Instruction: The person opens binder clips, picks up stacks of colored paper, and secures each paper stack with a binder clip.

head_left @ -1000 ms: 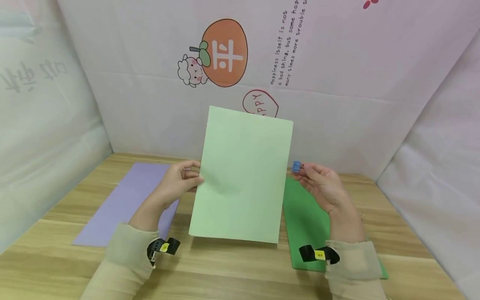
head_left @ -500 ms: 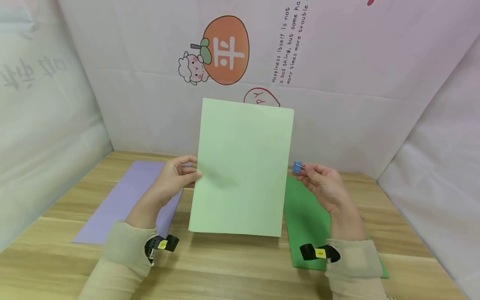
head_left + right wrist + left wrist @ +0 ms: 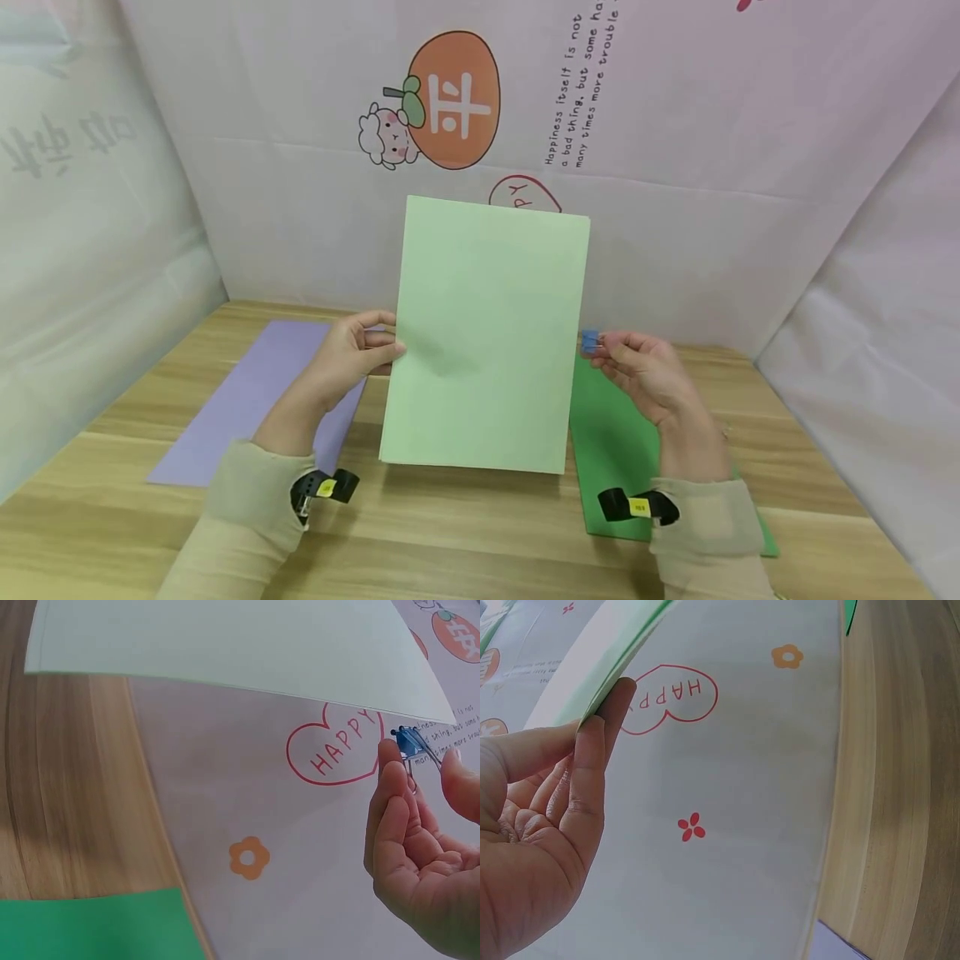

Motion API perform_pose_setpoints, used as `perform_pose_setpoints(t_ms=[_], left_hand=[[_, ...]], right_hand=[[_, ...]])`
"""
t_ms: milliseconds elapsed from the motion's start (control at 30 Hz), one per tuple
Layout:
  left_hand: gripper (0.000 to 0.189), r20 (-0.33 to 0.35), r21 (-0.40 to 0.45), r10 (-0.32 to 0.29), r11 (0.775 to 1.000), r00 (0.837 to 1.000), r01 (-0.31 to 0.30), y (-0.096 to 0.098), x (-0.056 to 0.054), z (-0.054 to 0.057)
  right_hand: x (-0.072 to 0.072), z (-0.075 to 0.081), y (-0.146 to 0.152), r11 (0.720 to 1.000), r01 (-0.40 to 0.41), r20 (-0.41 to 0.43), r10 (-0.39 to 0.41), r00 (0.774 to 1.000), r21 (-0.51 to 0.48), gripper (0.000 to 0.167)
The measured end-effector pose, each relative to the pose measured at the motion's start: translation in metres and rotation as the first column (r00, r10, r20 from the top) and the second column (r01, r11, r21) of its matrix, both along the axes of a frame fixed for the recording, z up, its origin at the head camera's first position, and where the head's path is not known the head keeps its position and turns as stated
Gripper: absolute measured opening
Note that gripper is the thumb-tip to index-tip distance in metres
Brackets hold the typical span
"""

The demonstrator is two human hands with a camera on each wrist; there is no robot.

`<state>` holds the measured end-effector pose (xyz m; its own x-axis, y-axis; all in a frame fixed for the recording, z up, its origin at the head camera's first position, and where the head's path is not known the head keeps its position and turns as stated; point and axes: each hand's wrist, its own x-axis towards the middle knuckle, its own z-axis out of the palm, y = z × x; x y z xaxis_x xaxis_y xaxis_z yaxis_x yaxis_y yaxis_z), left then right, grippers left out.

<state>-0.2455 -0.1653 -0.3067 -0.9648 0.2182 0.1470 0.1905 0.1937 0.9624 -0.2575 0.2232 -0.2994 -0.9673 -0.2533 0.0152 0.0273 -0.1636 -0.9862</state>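
Note:
Light green paper (image 3: 487,333), more than one sheet thick at the edge, is held up before me in the head view. My left hand (image 3: 348,354) pinches its left edge between thumb and fingers. In the left wrist view the layered paper edge (image 3: 619,671) runs between thumb and fingertips. My right hand (image 3: 648,375) pinches a blue binder clip (image 3: 590,341) by its wire handles. The clip sits close to the paper's right edge. In the right wrist view, the binder clip (image 3: 407,741) lies just below the paper's corner, thumb on one handle.
A purple sheet (image 3: 240,408) lies on the wooden table (image 3: 450,533) at left. Dark green paper (image 3: 615,442) lies at right, partly under my right arm. A printed white cloth (image 3: 300,225) stands behind, with pale cloth walls on both sides.
The light green paper has risen slightly and straightened a little. The right hand with the binder clip has shifted slightly left and down in the last half second, towards the paper's edge.

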Motion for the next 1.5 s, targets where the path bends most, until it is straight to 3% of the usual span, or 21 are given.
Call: perform_pose_setpoints(t_ms=[967,1500], left_hand=[[0.037,-0.004,0.007,-0.010,1.000,1.000,0.010,0.0018,-0.0031,-0.0045],[0.035,0.002,0.014,-0.003,1.000,1.000,0.002,0.0022,-0.0029,-0.0037]], right_hand=[[0.0005,0.0000,-0.0054,0.997,-0.023,0.004,0.023,1.000,0.075,0.014],[-0.0012,0.0000,-0.0093,0.997,-0.071,0.022,0.071,0.997,-0.012,0.016]])
